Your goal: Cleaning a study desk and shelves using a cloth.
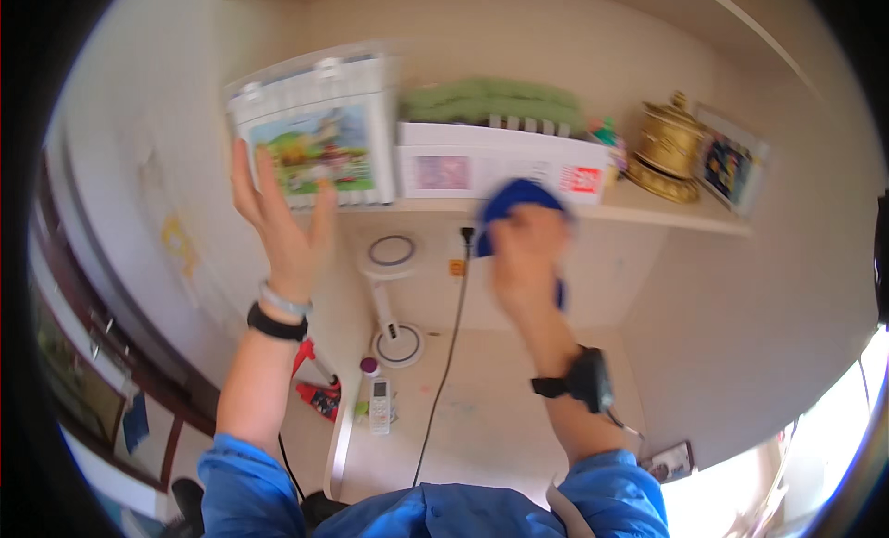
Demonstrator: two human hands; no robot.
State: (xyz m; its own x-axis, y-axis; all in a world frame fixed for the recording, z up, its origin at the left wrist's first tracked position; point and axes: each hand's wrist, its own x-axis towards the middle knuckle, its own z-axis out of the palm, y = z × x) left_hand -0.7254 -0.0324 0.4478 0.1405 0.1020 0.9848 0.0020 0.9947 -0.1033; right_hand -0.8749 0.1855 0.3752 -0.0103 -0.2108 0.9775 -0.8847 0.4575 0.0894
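Note:
On the shelf at upper left stands a white frame-like box with a colourful landscape picture (pixel 319 149); its edges are smeared by motion. My left hand (pixel 282 218) is up at its lower left part, fingers stretched and spread in front of it; whether they press on it I cannot tell. My right hand (pixel 532 251) is closed on a blue cloth (pixel 509 200), just in front of the shelf edge and the white box (pixel 482 163). Blur hides the details of these fingers. Part of the cloth hangs below the hand.
Green folded fabric (pixel 495 103) lies on the white box. To its right are a golden lidded pot (pixel 669 144) and a framed photo (pixel 732 168). Below stand a white desk lamp (pixel 384 302), a remote control (pixel 380 404) and a black cable (pixel 451 353) across the desk (pixel 500 418).

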